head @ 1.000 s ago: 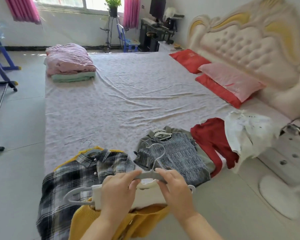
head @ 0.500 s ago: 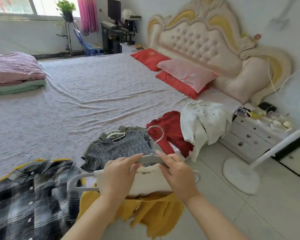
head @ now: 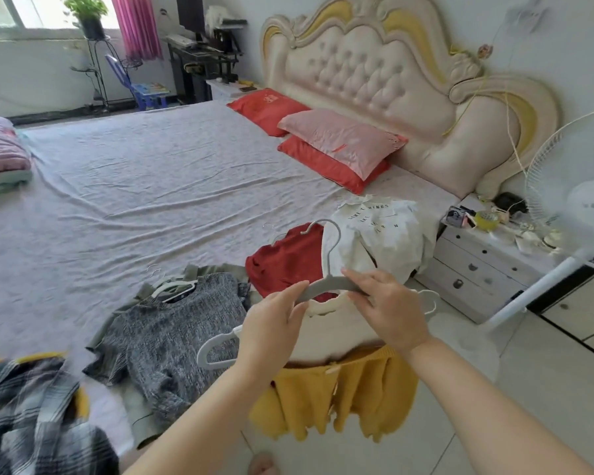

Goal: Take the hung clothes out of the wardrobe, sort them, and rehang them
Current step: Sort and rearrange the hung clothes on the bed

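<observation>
Currently, apparently sorting: cream-and-yellow garment is hanging on a grey hanger, just off the near edge of the bed. The left hand and right hand are each pinching a hanger shoulder. Next move is likely calling for laying it on a matching pile.

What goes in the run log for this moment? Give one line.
left hand: pinches hanger | right hand: pinches hanger | cream-and-yellow garment: hangs below

A person's left hand and right hand are gripping a grey hanger carrying a cream-and-yellow garment beside the bed's near edge, where a grey sweater, red top and white shirt are lying left to right.
</observation>
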Available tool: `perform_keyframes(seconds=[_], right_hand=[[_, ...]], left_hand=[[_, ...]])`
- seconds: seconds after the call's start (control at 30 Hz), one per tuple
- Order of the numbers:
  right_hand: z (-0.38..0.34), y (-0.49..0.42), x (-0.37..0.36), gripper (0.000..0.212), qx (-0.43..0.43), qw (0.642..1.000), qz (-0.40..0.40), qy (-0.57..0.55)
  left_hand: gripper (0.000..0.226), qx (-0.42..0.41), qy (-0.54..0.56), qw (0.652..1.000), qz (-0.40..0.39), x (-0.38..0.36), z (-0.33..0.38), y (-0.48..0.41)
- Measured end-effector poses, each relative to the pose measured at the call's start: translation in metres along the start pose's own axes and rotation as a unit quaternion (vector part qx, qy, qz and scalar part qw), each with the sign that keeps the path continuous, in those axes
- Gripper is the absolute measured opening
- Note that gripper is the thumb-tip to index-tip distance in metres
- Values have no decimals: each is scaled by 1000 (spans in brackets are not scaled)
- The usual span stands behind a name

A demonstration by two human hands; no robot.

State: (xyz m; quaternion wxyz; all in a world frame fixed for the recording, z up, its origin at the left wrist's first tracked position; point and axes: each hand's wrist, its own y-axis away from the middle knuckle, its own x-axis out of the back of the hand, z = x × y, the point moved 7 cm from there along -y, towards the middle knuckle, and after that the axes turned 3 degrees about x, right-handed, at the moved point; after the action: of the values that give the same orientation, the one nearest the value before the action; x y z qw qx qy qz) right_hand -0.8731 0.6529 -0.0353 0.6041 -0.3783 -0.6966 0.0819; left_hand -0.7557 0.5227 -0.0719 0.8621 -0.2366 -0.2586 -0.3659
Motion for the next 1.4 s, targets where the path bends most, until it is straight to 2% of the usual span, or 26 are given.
perform_keyframes(seconds=[0.17,0.43,0.77,1.0,1.23,1.4], right_hand=[[74,-38,-11,41,-21,999,-27,-8],[169,-104,-35,39,-21,998,-38,-42],[281,-202,-93,40,62,987,-67,-130],[302,-263,-136,36,132,974,-102,-154],[305,-295,-214,37,147,966,-149,-149],[310,-321,-279,36,119,961,-203,-143]], left_hand=[[36,-12,7,1000,-20,-50,15,-64],[36,24,-4,999,-37,-101,30,-160],[36,105,-44,991,69,-157,32,-263],[36,185,-60,975,110,-166,6,-311],[35,233,-44,965,113,-172,-58,-351],[35,257,-30,961,96,-174,-108,-386]])
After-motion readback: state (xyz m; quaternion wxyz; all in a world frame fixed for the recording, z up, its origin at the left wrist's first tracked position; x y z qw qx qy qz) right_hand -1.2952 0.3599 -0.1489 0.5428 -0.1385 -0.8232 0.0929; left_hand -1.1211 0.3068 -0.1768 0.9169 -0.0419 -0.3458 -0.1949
